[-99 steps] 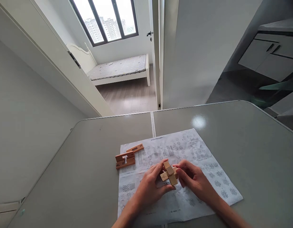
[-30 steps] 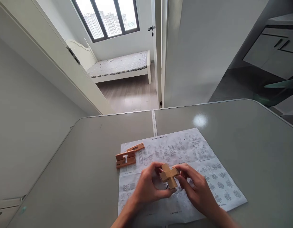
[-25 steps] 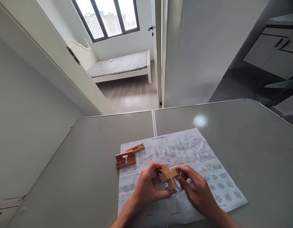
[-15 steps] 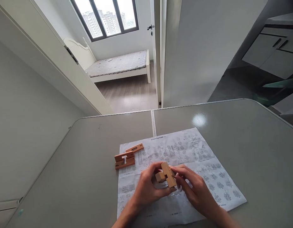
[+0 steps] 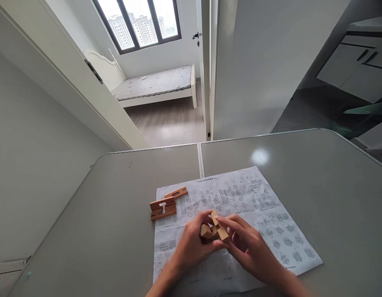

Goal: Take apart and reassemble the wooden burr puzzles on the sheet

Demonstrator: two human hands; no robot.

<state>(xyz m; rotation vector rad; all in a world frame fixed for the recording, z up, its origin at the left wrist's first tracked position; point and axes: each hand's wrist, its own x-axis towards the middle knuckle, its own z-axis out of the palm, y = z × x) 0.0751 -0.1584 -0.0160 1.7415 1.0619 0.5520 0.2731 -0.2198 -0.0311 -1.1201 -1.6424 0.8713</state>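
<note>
Both hands hold a small cross-shaped wooden puzzle (image 5: 213,229) just above a printed instruction sheet (image 5: 265,222). My left hand (image 5: 192,245) grips the puzzle from the left and below, fingers curled round it. My right hand (image 5: 248,249) pinches it from the right, with the forefinger laid across its top. To the left, on the sheet's upper left corner, lie loose notched wooden bars (image 5: 162,207) and a thinner slotted bar (image 5: 176,192).
The sheet lies on a grey folding table (image 5: 116,214) with a seam down its middle. Beyond the far edge an open door leads to a room with a bed (image 5: 154,88). Dark cabinets (image 5: 348,70) stand at the right.
The puzzle has been turned in my hands and shifted a little to the left. My right forefinger has come over its top. The loose bars have stayed put.
</note>
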